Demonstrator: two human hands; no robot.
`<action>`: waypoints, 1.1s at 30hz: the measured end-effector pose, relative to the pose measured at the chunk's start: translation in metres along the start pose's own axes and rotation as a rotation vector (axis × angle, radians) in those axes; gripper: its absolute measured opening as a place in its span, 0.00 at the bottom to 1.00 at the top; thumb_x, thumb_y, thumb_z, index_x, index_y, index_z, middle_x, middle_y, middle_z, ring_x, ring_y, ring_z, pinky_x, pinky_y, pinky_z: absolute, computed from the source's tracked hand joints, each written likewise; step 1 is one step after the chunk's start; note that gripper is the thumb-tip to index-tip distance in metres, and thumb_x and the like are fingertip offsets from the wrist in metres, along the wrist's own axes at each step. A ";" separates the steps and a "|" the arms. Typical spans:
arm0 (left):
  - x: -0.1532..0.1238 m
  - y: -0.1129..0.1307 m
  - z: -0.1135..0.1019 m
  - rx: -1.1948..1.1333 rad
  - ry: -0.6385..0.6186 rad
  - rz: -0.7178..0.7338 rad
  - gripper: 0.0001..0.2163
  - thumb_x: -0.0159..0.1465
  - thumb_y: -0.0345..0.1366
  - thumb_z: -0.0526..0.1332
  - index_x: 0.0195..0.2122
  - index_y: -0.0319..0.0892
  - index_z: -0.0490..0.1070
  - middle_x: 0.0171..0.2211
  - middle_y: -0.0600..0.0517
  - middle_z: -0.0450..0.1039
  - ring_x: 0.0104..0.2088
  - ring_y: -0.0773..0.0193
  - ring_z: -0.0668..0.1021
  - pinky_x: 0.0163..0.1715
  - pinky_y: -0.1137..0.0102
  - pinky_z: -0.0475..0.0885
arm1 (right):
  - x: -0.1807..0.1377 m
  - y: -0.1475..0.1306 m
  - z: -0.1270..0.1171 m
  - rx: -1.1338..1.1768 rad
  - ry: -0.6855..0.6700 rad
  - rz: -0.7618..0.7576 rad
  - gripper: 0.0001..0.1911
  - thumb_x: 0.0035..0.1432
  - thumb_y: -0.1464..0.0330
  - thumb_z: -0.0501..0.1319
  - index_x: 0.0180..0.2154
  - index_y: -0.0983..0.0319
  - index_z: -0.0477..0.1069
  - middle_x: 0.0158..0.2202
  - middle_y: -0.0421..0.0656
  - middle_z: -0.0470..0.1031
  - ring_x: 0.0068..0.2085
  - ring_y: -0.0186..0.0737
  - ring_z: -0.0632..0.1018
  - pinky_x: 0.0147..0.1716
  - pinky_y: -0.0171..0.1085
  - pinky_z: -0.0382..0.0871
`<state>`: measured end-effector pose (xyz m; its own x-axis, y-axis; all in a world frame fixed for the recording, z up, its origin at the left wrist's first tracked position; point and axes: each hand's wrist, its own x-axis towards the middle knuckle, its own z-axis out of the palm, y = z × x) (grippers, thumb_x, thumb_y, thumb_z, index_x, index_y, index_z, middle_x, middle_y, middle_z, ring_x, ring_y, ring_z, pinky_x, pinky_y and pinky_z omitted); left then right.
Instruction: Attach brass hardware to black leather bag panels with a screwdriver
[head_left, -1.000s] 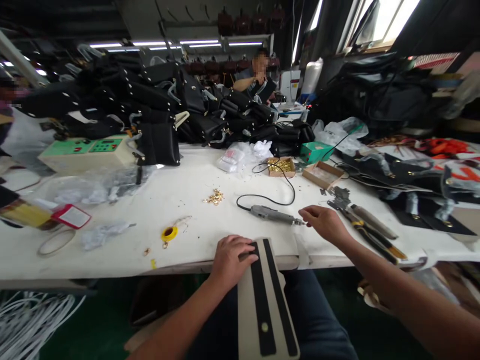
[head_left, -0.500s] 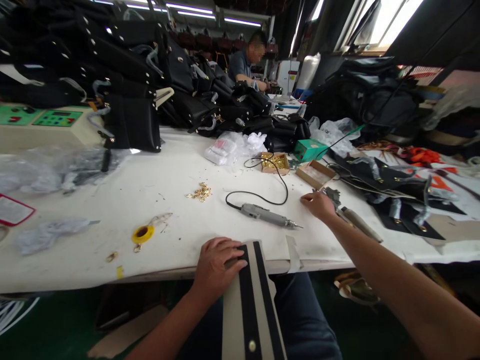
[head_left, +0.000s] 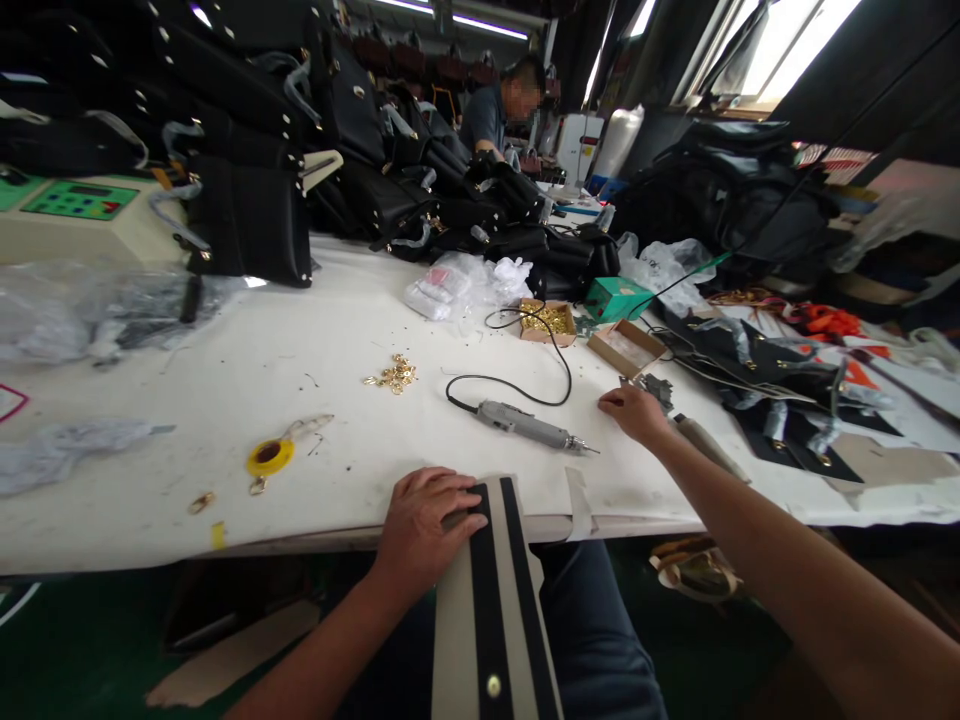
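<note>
My left hand point(head_left: 429, 522) grips the upper left part of a beige bag panel point(head_left: 491, 560) with two black straps, its fingers curled over the near strap. A gold-coloured stud point(head_left: 493, 686) sits low on that strap. The panel leans from my lap against the table edge. My right hand point(head_left: 634, 412) is on the table with fingers pinched together, beside a group of small dark grey pieces point(head_left: 658, 392). What it pinches is hidden. Between the hands lies a grey electric screwdriver point(head_left: 525, 425) with its bit pointing right.
Gold clasps point(head_left: 396, 374) lie in a small pile. Gold hardware fills a small box point(head_left: 547, 320) near a cardboard tray point(head_left: 626, 347) and a green box point(head_left: 616, 298). A yellow tape roll point(head_left: 270, 457) lies left. Black bags point(head_left: 247, 215) are heaped behind; a co-worker point(head_left: 499, 105) is beyond them.
The view has shifted slightly, so the table's things sit a little further left and higher. Both hands keep their places, the left on the panel, the right by the dark pieces.
</note>
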<state>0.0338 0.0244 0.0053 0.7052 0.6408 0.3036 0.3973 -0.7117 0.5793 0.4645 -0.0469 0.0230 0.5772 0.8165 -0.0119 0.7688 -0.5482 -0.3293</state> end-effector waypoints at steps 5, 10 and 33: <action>0.000 -0.001 0.002 -0.008 -0.001 -0.008 0.09 0.60 0.39 0.72 0.42 0.55 0.82 0.50 0.57 0.82 0.54 0.50 0.77 0.56 0.49 0.67 | 0.005 0.000 0.000 0.015 -0.023 0.086 0.10 0.60 0.63 0.63 0.36 0.61 0.81 0.34 0.45 0.82 0.33 0.41 0.78 0.32 0.36 0.65; -0.001 -0.001 0.002 -0.011 -0.001 -0.017 0.08 0.60 0.39 0.72 0.41 0.55 0.82 0.49 0.58 0.83 0.54 0.50 0.77 0.56 0.49 0.67 | 0.023 0.001 -0.006 0.056 0.002 0.169 0.17 0.64 0.60 0.57 0.41 0.63 0.80 0.29 0.44 0.81 0.28 0.38 0.77 0.28 0.35 0.65; -0.002 -0.004 0.004 0.017 0.023 0.027 0.08 0.60 0.40 0.72 0.41 0.56 0.81 0.49 0.58 0.83 0.53 0.50 0.78 0.54 0.51 0.69 | 0.045 0.005 -0.002 -0.075 0.034 0.010 0.14 0.60 0.66 0.62 0.44 0.59 0.83 0.44 0.46 0.84 0.43 0.45 0.80 0.41 0.36 0.68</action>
<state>0.0330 0.0247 -0.0004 0.7021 0.6273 0.3368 0.3882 -0.7338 0.5575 0.4948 -0.0135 0.0223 0.5932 0.8048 0.0176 0.7804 -0.5696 -0.2577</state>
